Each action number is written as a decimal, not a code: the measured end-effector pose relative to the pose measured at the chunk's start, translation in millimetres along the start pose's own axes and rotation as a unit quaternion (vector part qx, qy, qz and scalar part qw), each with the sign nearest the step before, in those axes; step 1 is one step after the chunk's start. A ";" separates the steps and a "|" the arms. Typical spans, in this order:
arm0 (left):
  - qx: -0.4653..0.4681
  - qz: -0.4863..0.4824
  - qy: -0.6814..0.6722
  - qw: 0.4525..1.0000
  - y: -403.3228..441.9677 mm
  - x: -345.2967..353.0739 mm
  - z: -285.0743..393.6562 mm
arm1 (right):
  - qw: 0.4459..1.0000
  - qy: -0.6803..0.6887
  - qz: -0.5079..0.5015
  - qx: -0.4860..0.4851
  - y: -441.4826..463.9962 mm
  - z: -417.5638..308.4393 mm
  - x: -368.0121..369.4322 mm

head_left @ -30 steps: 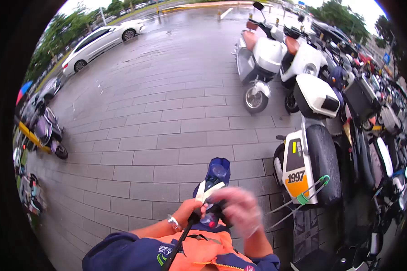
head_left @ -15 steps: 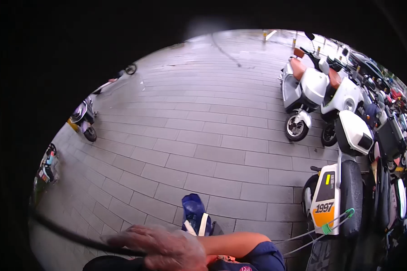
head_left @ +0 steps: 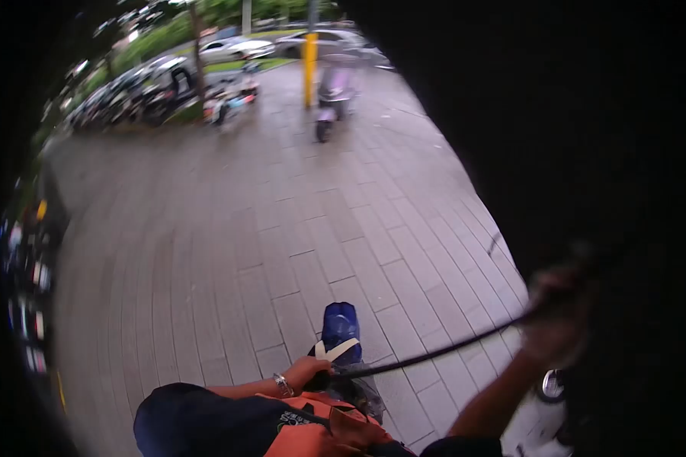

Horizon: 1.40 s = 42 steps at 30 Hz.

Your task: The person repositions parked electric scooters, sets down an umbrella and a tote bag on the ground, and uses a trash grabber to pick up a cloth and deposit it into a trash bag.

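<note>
I have the left hand (head_left: 309, 371) near the middle of the scene's near side, its fingers curled closed on the left end of a long, thin, black flexible strap (head_left: 434, 353). From there the strap slants across to the right and runs into the right hand (head_left: 560, 316), which is higher and well apart from the left. Blur and shadow cover the right hand's fingers, so I cannot tell how far they are closed. A shiny silver metal band (head_left: 283, 384) circles the left wrist.

Just beyond the left hand I see a glossy, elongated dark-blue object (head_left: 341, 318), with 2 flat cream-coloured strips (head_left: 338, 353) forming a V across its near part. Nearest to me are an orange cloth vest (head_left: 301, 442) and a navy fabric sleeve (head_left: 179, 423).

Grey rectangular pavers (head_left: 312, 228) stretch away from the hands. On the far side, a blurred purple scooter (head_left: 335, 95) stands just right of a yellow upright post (head_left: 309, 72), with a white car (head_left: 236, 49) farther off to the left. A broad dark shape (head_left: 625, 137) blocks my view on the far right.
</note>
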<state>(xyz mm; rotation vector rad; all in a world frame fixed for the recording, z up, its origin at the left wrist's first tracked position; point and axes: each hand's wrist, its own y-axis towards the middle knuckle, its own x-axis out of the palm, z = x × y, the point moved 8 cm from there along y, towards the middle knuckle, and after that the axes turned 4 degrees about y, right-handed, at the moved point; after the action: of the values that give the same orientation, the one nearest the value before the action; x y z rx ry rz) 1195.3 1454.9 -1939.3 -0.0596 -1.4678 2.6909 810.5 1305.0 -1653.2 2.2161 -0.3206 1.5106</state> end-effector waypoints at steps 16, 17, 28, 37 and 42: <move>0.043 0.144 0.379 0.913 -19.3 -76.1 -9.9 | 0.901 0.002 0.433 -0.004 -99.3 -106.4 -299.8; 0.035 0.138 0.384 0.912 -24.5 -74.9 -12.8 | 0.886 -0.086 0.456 0.005 -112.4 -118.7 -317.0; 0.005 0.151 0.429 0.891 -73.7 -63.8 -13.4 | 0.661 -0.482 0.569 0.083 -127.0 -127.6 -334.1; 0.023 0.025 0.279 0.960 -37.6 -28.7 -10.5 | 0.928 0.216 0.302 0.021 -101.3 -58.7 -283.9; 0.034 -0.017 0.275 0.961 -40.1 18.3 -6.7 | 0.965 0.042 0.224 0.132 -88.0 27.1 -288.7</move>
<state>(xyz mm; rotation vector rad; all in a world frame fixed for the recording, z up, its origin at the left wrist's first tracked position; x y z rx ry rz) 1179.4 1483.7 -1909.2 -0.7077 -1.1842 2.4047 761.1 1354.0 -1948.2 2.3828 -0.6651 1.9755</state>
